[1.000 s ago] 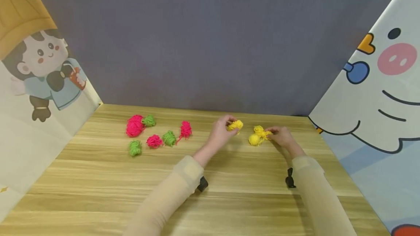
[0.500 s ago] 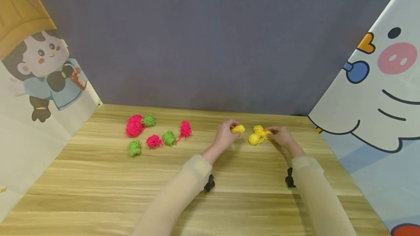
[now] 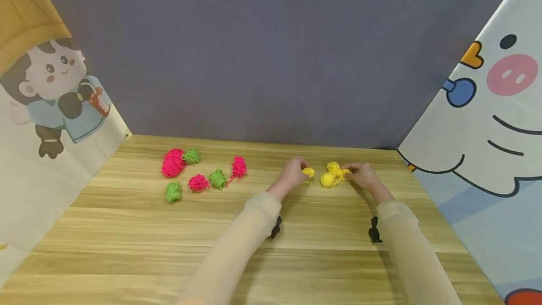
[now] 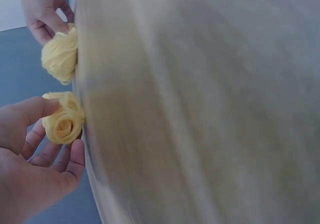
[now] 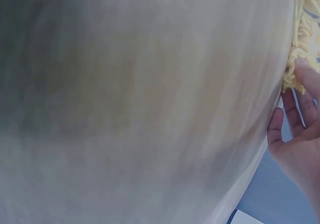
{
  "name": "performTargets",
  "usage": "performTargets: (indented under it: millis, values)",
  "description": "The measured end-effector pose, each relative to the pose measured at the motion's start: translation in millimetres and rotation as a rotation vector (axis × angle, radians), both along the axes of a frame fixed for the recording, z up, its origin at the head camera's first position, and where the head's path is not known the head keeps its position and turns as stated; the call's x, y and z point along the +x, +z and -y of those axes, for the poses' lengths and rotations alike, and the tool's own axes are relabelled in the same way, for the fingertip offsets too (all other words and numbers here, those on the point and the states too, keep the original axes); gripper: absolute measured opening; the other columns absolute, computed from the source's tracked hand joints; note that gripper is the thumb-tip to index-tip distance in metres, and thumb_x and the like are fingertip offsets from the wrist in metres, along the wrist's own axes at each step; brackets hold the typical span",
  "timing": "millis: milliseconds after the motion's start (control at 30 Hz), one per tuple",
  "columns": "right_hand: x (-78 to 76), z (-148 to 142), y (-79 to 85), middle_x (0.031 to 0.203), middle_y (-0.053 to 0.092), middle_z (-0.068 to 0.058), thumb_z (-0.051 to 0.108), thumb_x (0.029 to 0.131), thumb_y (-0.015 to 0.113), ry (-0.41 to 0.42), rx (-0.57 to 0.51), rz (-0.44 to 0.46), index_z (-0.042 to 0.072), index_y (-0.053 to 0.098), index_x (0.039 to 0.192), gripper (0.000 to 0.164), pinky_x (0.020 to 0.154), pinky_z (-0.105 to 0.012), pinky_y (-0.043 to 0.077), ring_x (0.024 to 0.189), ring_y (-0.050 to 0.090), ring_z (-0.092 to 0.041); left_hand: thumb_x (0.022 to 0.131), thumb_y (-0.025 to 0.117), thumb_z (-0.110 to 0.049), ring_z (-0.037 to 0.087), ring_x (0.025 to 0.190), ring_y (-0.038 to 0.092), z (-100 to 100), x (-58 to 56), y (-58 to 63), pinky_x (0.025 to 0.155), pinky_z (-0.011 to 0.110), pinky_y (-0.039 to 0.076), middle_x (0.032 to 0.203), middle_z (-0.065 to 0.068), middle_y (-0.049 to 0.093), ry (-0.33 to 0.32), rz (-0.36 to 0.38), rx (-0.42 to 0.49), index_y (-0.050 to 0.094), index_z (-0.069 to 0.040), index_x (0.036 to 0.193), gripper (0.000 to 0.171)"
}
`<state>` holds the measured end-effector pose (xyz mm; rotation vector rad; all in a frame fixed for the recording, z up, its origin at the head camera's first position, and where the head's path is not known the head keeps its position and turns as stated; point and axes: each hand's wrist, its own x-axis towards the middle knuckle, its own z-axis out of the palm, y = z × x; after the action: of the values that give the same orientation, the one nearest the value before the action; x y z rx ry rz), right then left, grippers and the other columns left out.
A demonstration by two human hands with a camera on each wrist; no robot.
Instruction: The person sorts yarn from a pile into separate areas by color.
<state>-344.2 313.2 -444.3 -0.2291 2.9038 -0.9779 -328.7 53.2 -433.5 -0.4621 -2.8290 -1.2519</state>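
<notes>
Between the thumb and fingers of my left hand [image 3: 292, 173] is a small yellow yarn ball [image 3: 309, 172], low over the table. The left wrist view shows the coiled end of this yarn ball [image 4: 65, 126]. Just to its right, a round yellow yarn ball [image 3: 328, 180] and a looser yellow yarn ball [image 3: 333, 167] lie on the table. My right hand [image 3: 363, 176] pinches another yellow yarn bundle [image 3: 345, 172] that touches them. In the right wrist view, the right thumb presses on this looped yarn [image 5: 301, 59], which the frame edge partly cuts off.
Farther left lie a large pink yarn ball [image 3: 173, 163], smaller pink ones [image 3: 198, 182], and green yarn balls [image 3: 218, 179] on the wooden table [image 3: 139, 248]. A dark panel [image 3: 271, 60] rises behind. Printed panels stand at both sides.
My left hand has moved right and slightly toward me with its yellow yarn ball, coming closer to the yellow group and lower. The right hand has stayed in place.
</notes>
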Motion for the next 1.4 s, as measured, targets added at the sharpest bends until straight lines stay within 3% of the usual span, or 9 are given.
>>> performTargets:
  millis: [133,367,567,900,1133,1400]
  values:
    - [-0.9,0,0.4,0.125,0.058,-0.023,0.014,0.091,0.062,0.007,-0.009,0.002,0.003,0.064,0.117,0.028,0.096,-0.052,0.044,0.118,0.05,-0.041,0.079,0.074,-0.008,0.018,0.09,0.061,-2,-0.8,-0.2,0.079,0.025,0.051,0.096,0.005,0.068,-0.009,-0.005,-0.069,0.067,-0.007,0.097,0.02]
    - [-1.2,0,0.1,0.124,0.058,-0.023,0.013,0.091,0.063,0.001,-0.006,-0.002,0.002,0.065,0.117,0.028,0.096,-0.051,0.044,0.117,0.051,-0.04,0.078,0.077,-0.013,0.02,0.096,0.063,-5,0.4,1.6,0.084,0.026,0.051,0.102,0.005,0.07,0.014,0.007,-0.071,0.071,-0.01,0.101,0.024]
    - [-1.4,-1,-0.7,0.124,0.058,-0.024,0.013,0.091,0.063,-0.005,0.009,-0.001,0.002,0.065,0.117,0.028,0.096,-0.051,0.045,0.117,0.051,-0.04,0.077,0.077,-0.008,0.02,0.095,0.064,-6,-0.2,-1.8,0.081,0.025,0.051,0.099,0.005,0.071,0.047,0.019,0.005,0.074,-0.009,0.101,0.024]
    - [-1.3,0,-0.5,0.124,0.059,-0.023,0.013,0.09,0.064,-0.005,0.015,-0.008,0.003,0.065,0.116,0.028,0.095,-0.051,0.045,0.117,0.052,-0.04,0.074,0.075,0.002,0.02,0.087,0.063,-8,-1.7,-5.4,0.076,0.023,0.051,0.095,0.01,0.07,0.09,0.104,0.187,0.072,-0.003,0.101,0.027]
    - [-1.0,0,-0.2,0.122,0.06,-0.023,0.013,0.09,0.064,0.0,0.028,-0.022,0.002,0.066,0.115,0.028,0.095,-0.052,0.045,0.115,0.053,-0.04,0.073,0.078,-0.003,0.012,0.077,0.057,-12,-0.4,-6.0,0.067,0.018,0.047,0.087,0.007,0.068,0.136,0.098,0.176,0.073,-0.004,0.095,0.022]
    - [-0.2,0,-1.6,0.12,0.06,-0.024,0.011,0.09,0.064,0.008,0.017,-0.039,0.001,0.066,0.114,0.027,0.094,-0.051,0.046,0.113,0.054,-0.041,0.076,0.074,0.0,0.014,0.081,0.058,-13,0.9,-5.9,0.069,0.018,0.048,0.092,0.009,0.068,0.144,0.135,0.237,0.072,-0.003,0.098,0.022]
